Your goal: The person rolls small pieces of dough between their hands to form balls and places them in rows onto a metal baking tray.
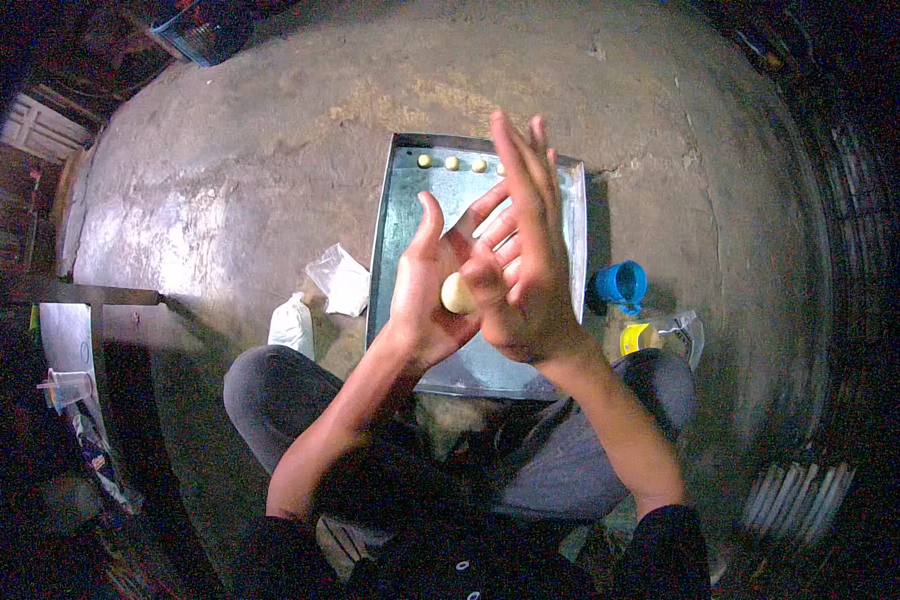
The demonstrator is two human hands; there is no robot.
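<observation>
A pale yellow ball of dough [457,293] rests on the palm of my left hand [425,290], which is turned up with its thumb raised and its fingers reaching under the other hand. Just right of the ball, my right hand [528,260] is held on edge, its fingers stretched out and pointing away from me. Whether its palm touches the ball is hidden. Both hands hover over a shallow metal tray [490,380]. Along the tray's far edge sit several smaller dough balls [452,163] in a row, the rightmost partly covered by my right hand.
Left of the tray lie a clear plastic bag [340,280] and a white filled bag [292,325]. To its right stand a blue mug [622,285] and a yellow container [638,338] beside clear plastic. A bench with a plastic cup [68,388] is at far left. My knees flank the tray.
</observation>
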